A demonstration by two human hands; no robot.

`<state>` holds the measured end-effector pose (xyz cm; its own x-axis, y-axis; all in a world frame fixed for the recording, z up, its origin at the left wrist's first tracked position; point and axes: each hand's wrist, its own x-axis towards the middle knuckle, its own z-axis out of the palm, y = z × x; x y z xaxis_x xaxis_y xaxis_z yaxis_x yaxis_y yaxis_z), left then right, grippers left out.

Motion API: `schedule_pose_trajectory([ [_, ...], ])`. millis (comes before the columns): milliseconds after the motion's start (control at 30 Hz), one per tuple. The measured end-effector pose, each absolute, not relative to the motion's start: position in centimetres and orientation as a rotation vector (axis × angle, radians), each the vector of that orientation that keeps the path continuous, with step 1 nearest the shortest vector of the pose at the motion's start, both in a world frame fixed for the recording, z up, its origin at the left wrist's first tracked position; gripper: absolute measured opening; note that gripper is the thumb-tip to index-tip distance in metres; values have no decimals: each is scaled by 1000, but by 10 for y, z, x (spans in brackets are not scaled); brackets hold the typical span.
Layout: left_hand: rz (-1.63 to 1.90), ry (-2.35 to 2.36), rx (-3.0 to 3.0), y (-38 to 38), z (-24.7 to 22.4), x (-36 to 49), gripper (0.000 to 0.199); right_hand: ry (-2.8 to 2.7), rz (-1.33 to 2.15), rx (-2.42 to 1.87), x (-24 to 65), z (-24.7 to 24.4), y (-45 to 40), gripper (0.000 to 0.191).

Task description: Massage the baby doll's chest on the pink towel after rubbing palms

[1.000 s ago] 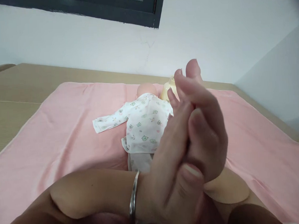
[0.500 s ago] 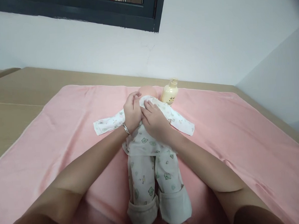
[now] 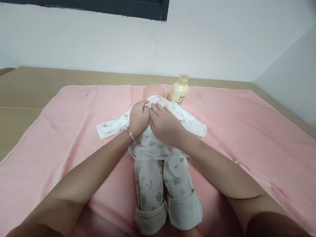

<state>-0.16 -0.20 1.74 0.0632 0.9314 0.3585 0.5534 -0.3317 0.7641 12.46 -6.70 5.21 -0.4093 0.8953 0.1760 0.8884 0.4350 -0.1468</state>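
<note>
"Head camera showed two bare arms reaching forward; where did the hands rest?"

"Both were on the upper part of the white patterned shirt (image 3: 159,148) worn by the doll (image 3: 154,90), near its neck. The left hand (image 3: 139,118) was beside the right hand (image 3: 165,126), close against it."

"How open were they?"

"The right was open and laid flat, fingers extended and slightly spread. The left was bent in a loose curve; its palm was hidden, so I couldn't tell how far it was open or whether it had hold of any cloth. The right gripped nothing that I could see."

"And the doll?"

"It lay at the middle of a pink cloth (image 3: 81,119) on the tabletop (image 3: 10,87), head toward the wall (image 3: 103,47) and feet toward the person. Its sleeves stretched out to both sides, and its patterned trousers (image 3: 150,180) had thick turned-up cuffs. I couldn't tell which way its face pointed."

"Anything near it?"

"A pale yellow pump bottle (image 3: 179,92) stood just beside its head, on the right. A silvery bracelet (image 3: 130,135) circled the left wrist, and a dark frame (image 3: 152,11) crossed the wall above."
</note>
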Motion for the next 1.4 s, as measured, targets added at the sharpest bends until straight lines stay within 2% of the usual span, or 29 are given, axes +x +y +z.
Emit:
schedule_pose_trajectory([
  [133,1151,1500,1985,-2,19,-2,40,-2282,208,-1657,139,51,-40,58],
  [267,1070,1546,2054,-1,22,-3,38,-2135,146,-1823,138,45,-37,65],
  [433,1033,1575,2084,3,27,-7,35,-2324,19,-1594,122,46,-58,56],
  [567,1009,1587,2104,4,28,-8,37,-2309,215,-1578,134,53,-43,55],
  [667,1005,1595,2116,3,27,-8,40,-2176,321,-1730,144,55,-31,66],
  [933,1041,1568,2065,3,26,-8,41,-2305,-26,-1795,125,50,-67,64],
  [1067,969,1598,2096,2,31,-8,41,-2269,226,-1779,134,53,-52,67],
  [1233,724,1695,2210,-8,45,-3,44,-2109,427,-1843,155,46,-22,88],
  [1400,478,1757,2401,-20,54,5,43,-2152,322,-1767,157,49,-27,67],
])
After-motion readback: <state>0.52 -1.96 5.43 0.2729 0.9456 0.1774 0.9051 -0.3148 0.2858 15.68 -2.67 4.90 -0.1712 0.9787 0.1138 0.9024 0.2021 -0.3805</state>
